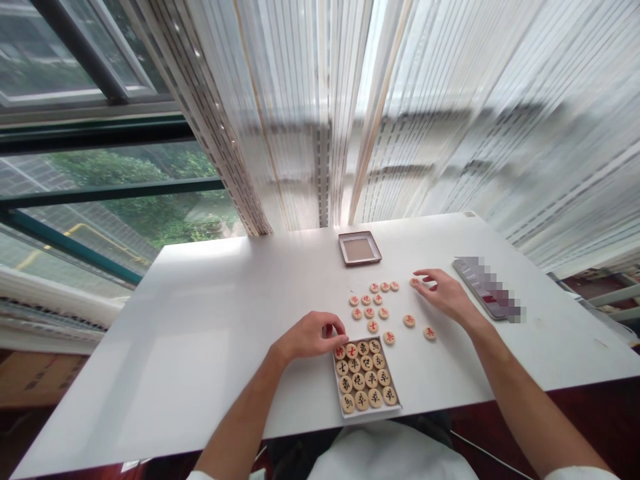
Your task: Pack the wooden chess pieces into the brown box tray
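A shallow box (399,393) near the table's front edge holds rows of round wooden xiangqi pieces, mostly with black characters and a red-marked pair in its far-left corner. My left hand (313,335) is at that corner, thumb and index finger pinched together just above a red-marked piece (340,352); whether anything is between the fingertips is hidden. Farther right, my right hand (443,293) has its thumb and index finger around a xiangqi piece (413,282) at the table surface. Several red-marked pieces (369,313) lie loose beyond the box, face up.
An open box lid (360,248) lies inside up toward the table's far edge. A dark flat object (480,290), partly pixelated, rests right of my right hand. The white table (210,320) stands against a window with striped string curtains (325,133).
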Action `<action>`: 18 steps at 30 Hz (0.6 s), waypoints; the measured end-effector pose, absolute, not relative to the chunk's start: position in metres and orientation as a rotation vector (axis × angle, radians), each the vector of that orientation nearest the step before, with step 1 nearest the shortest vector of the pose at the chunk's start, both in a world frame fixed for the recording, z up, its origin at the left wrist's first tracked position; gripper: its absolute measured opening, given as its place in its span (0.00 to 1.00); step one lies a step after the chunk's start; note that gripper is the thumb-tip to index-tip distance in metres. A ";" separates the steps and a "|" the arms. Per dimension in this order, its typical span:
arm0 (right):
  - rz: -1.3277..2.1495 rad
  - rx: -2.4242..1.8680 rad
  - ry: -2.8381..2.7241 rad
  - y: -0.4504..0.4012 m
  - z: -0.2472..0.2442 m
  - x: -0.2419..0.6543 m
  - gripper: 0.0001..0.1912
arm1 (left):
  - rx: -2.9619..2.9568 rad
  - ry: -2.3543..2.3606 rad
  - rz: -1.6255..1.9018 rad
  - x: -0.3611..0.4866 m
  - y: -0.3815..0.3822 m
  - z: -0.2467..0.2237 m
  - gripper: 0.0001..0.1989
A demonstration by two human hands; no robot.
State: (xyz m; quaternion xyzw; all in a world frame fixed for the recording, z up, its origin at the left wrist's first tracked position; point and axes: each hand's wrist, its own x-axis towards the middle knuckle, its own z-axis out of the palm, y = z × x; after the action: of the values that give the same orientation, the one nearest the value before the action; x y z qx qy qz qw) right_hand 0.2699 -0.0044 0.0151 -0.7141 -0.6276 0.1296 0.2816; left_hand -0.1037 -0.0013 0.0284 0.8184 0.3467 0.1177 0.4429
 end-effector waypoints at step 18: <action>0.514 -1.527 -1.808 -0.046 0.036 0.217 0.13 | 2.019 0.857 0.395 -0.102 -0.003 0.023 0.08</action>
State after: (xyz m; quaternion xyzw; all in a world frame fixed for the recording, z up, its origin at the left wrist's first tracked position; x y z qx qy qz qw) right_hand 0.2172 -0.0462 0.0362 -0.5901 -0.6987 0.1987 0.3522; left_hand -0.1025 -0.0027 0.0229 0.8133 0.3450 0.1591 0.4407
